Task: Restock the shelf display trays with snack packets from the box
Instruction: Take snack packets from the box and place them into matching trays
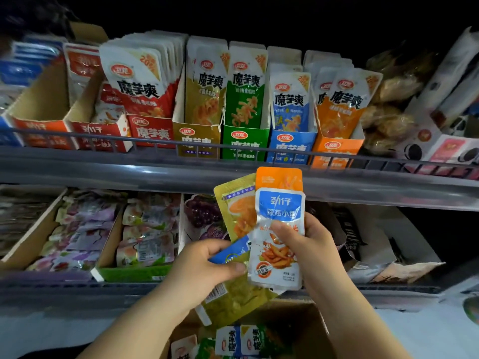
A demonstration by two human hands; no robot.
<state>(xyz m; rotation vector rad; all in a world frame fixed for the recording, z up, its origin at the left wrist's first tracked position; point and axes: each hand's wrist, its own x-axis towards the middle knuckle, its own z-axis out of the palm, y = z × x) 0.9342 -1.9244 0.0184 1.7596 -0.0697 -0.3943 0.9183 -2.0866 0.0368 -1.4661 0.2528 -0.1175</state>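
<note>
Both hands hold a fan of snack packets in front of the shelf edge. My right hand (308, 244) grips a white packet with a blue label (277, 244), an orange packet (278, 178) standing behind it. My left hand (204, 263) pinches a blue packet (233, 252) and a yellow packet (237, 213). Another yellow-green packet (233, 301) hangs below my left hand. The cardboard box (298, 330) with more packets sits under my arms. On the upper shelf stand display trays: red (150, 130), yellow (197, 141), green (245, 143), blue (291, 146) and orange (334, 151).
A grey wire rail (155, 143) runs along the upper shelf front. Two orange-red trays (44, 133) stand at the left, the far-left one nearly bare inside. The lower shelf holds trays of mixed packets (85, 229). Bagged bread (388, 112) and cookie boxes (453, 149) lie at the right.
</note>
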